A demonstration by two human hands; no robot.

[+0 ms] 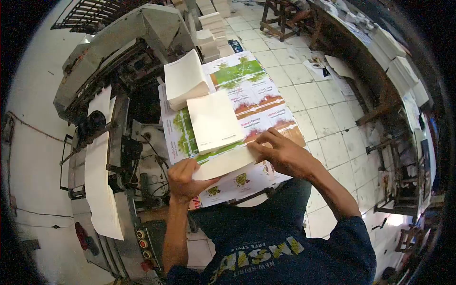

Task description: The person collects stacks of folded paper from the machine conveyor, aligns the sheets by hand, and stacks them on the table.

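A stack of cream paper sheets [227, 164] is held up by its two ends between my hands, its near edge facing me. My left hand [183, 179] is closed on the left end, thumb along the near edge. My right hand [281, 153] grips the right end, with bent fingers and thumb pressed together. Just beyond lies another cream paper stack [213, 118] with small dark print along its near edge. Behind it to the left stands a taller stack of blank paper [184, 78]. Colourful printed sheets [256, 107] lie beneath these stacks.
A grey printing machine [118, 52] stands on the left, with paper [100, 185] lying along it and push buttons [142, 243] at its near end. More paper stacks [211, 33] stand at the back. To the right, a long workbench [351, 35] carries paper piles [403, 71].
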